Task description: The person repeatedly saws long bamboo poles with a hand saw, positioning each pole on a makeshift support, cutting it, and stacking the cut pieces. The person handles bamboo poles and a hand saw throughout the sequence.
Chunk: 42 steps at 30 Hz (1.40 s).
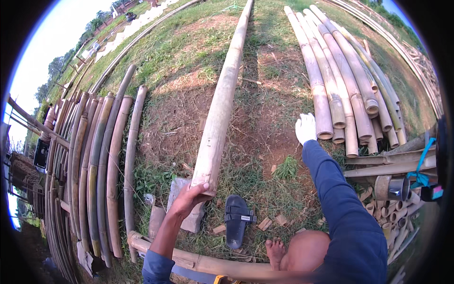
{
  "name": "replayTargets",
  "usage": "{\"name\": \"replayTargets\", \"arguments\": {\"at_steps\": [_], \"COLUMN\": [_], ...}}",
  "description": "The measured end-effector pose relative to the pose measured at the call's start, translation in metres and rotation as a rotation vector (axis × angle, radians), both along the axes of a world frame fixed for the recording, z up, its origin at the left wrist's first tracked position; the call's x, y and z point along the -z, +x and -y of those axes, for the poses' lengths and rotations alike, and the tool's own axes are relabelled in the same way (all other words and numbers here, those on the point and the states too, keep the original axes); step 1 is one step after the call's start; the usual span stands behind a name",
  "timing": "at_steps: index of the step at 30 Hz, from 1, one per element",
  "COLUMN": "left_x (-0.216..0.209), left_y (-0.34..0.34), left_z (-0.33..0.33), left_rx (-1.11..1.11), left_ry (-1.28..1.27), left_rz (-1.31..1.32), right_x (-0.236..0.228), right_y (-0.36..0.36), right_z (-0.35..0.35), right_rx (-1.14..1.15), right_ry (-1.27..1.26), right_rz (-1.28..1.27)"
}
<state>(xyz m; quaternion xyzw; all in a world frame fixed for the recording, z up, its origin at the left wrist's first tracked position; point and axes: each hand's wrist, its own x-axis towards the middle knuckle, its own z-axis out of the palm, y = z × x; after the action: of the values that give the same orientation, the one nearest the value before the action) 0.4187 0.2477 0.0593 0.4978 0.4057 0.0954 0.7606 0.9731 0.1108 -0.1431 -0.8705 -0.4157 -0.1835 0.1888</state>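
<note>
A long pale bamboo pole [222, 102] runs from near my knees away to the far top of the view. My bare left hand [191, 198] is closed on its near end, thumb on top and the fingers partly hidden below. My right hand [306, 128], in a white glove, reaches forward on the right, fingers stretched out and nothing visible in them. It is beside the near end of the leftmost pole in a stack of cut bamboo poles [336, 75]. Whether it touches that pole I cannot tell.
Another row of bamboo poles [109, 165] leans on the left. A bamboo rail [213, 265] crosses in front of me. On the grass lie a dark sandal [236, 221] and a stone block [193, 220]. A metal cup [398, 188] and short bamboo offcuts [397, 220] are at right.
</note>
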Motion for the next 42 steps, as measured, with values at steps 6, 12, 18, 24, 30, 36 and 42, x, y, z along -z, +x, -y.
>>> {"name": "replayTargets", "arguments": {"at_steps": [6,12,18,24,30,36,42], "left_x": [-0.056,-0.025,-0.019,-0.001,0.057,0.116,0.173], "left_y": [-0.355,-0.571,-0.564,-0.429,-0.383,-0.352,-0.338], "left_z": [0.206,0.41,0.426,0.349,0.315,0.395,0.372], "left_rx": [-0.119,-0.094,-0.231,-0.009,-0.288,-0.325,-1.032], "left_ry": [0.445,0.584,0.785,1.009,1.232,1.366,0.252], "left_rz": [-0.527,-1.519,-1.468,-1.152,-1.102,-0.766,-0.593], "right_x": [-0.031,0.024,0.016,-0.105,-0.126,-0.059,-0.052], "right_y": [-0.031,-0.145,-0.248,-0.38,-0.496,-0.577,-0.614], "right_z": [-0.003,0.132,0.132,0.048,0.07,0.171,0.213], "right_rx": [-0.074,-0.282,-0.738,-1.202,-1.38,-1.424,-1.516], "right_ry": [-0.055,0.035,-0.215,-0.447,-0.796,-0.896,-0.878], "right_rz": [-0.334,-0.624,-0.637,-0.604,-0.922,-1.211,-1.176]}}
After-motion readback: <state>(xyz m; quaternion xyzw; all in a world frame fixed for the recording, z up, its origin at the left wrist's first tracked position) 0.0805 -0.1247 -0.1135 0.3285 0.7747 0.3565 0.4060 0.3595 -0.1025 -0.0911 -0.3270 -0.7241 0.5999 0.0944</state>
